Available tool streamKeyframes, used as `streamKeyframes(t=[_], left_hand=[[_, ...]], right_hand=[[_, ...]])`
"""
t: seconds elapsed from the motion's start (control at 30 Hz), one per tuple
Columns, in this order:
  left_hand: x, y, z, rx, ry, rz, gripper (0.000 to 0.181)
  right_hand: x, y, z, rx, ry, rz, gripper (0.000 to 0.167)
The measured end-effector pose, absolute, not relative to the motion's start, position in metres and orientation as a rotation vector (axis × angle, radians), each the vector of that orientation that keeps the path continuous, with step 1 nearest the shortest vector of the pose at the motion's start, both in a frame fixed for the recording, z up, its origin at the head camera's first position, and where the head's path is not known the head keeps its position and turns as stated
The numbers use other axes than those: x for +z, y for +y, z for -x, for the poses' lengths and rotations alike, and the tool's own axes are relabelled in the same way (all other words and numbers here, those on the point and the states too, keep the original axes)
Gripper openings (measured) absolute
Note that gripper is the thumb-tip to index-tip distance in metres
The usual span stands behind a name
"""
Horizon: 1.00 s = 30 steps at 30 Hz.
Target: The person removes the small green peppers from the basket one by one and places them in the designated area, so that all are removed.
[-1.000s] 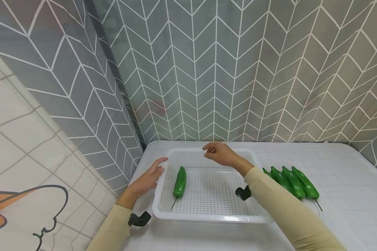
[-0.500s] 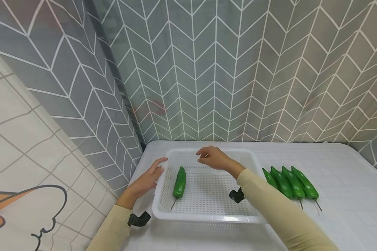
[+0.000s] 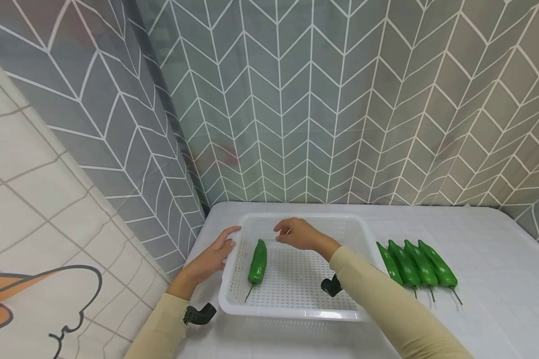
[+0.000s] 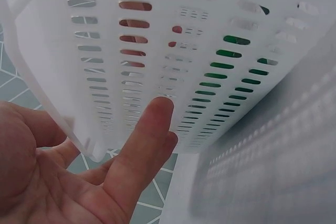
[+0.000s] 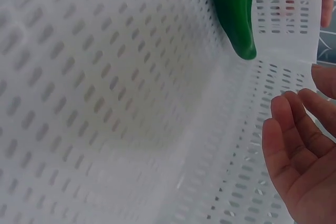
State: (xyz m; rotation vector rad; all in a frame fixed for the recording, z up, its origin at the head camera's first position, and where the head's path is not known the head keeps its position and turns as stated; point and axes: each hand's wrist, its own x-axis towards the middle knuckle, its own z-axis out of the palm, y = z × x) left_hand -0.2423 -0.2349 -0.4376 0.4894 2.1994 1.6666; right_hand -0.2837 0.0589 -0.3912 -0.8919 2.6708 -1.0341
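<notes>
A white perforated plastic basket [image 3: 296, 313] stands on the table, and one green chili pepper [image 3: 258, 262] lies inside near its left wall. My left hand [image 3: 210, 259] rests at the basket's left rim with fairly straight fingers. In the left wrist view, some of its fingers [image 4: 142, 150] lie along the outside of the slotted wall. Above the basket, to the right of the pepper, hovers my right hand [image 3: 302, 234] with loosely bent fingers. Nothing shows between those fingers in the right wrist view, where the pepper [image 5: 236, 14] hangs into the top.
Several green chili peppers [image 3: 424, 267] lie side by side to the right of the basket, stems toward me. A white cloth covers the table [image 3: 498, 259]. Grey patterned curtain [image 3: 323, 124] closes off the back, and a pale tiled-print cloth [image 3: 36, 214] runs along the left.
My right hand has moved left and slightly toward me over the basket, uncovering more of the peppers on the right. The left hand and the pepper in the basket have kept their places.
</notes>
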Motion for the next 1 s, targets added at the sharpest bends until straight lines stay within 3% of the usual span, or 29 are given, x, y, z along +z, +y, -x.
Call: streamKeyframes(t=[0.2,1.0], left_hand=[[-0.437,-0.234,0.243,1.663,2.204,-0.494,0.051],[-0.433,-0.232,0.241,1.684,2.171,-0.461,0.049]], right_hand=[[-0.396,0.055,0.285,-1.035,2.633,0.927,0.031],[-0.411,0.023,0.281,-1.029,2.561,0.647,0.032]])
